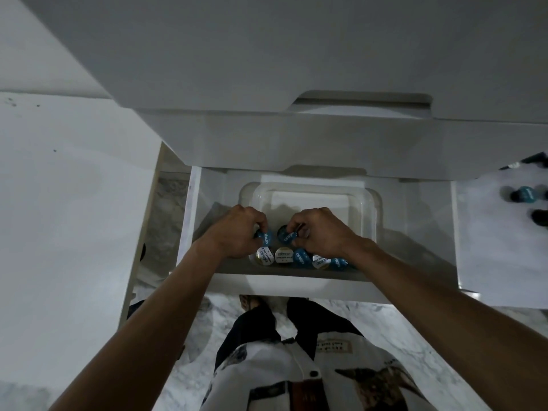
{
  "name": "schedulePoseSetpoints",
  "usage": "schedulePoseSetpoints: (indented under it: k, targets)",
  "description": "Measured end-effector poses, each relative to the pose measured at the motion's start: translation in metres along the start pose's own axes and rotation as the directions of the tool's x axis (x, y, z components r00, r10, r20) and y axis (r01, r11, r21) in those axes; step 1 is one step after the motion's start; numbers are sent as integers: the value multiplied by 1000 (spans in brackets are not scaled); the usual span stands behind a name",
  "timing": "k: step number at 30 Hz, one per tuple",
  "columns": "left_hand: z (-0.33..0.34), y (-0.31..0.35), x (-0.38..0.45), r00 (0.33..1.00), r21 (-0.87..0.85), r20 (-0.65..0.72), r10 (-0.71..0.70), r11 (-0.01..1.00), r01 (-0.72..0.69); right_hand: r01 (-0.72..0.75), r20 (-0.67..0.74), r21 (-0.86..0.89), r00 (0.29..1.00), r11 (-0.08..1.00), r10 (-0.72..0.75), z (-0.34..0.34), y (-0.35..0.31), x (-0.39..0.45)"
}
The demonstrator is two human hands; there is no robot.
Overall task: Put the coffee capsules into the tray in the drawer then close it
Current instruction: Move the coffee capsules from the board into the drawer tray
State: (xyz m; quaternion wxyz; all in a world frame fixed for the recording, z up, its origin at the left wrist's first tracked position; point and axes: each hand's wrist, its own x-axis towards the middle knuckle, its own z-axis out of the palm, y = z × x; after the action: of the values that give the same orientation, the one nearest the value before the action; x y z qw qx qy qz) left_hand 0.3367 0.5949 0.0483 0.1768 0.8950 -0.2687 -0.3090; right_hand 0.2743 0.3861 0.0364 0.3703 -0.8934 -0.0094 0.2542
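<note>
Both hands are down in the open drawer (427, 221), over the clear tray (374, 203). The left hand (237, 232) has its grip closed round a blue coffee capsule (264, 236), pinched at the fingertips with its foil face turned toward the camera. The right hand (321, 234) pinches another blue capsule (287, 235) the same way, and a second dark shape seems to sit under its fingers, though that is too hidden to be sure. The two held capsules are just beside each other, between the grips.

Directly below both grips, toward the person, a row of capsules (299, 258) already lies in the tray along its near wall, gold-faced and blue-faced ones touching side by side. The far half of the tray, beyond the knuckles, shows bare plastic.

What could go wrong: the held capsules are tilted, so released from here they may roll or land on the row instead of settling flat beside it. With the two grips this near, one hand could knock the other's capsule loose. A capsule left riding high might catch the cabinet front (296, 143) overhanging the drawer when it is pushed shut.

Off to the right of the right grip, more capsules (524, 193) wait on the white worktop (498, 232), so I judge the loading unfinished. The raised drawer side stands between them and the tray
</note>
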Motion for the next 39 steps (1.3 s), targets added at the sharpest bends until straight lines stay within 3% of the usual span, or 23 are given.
schedulePoseSetpoints:
  k: [18, 29, 39]
  targets:
    - [8, 6, -7, 994, -40, -105, -33, 999, 29, 32, -15, 120, 999, 992, -31, 7, 5, 1]
    - [-8, 33, -39, 931, -261, -335, -141, 964, 52, 50, -319, 355, 945, 934, 71, -12, -14, -36]
    - [13, 82, -73, 897, -323, -439, -57, 941, -99, 110, -551, 427, 819, 898, 161, -6, -23, -122]
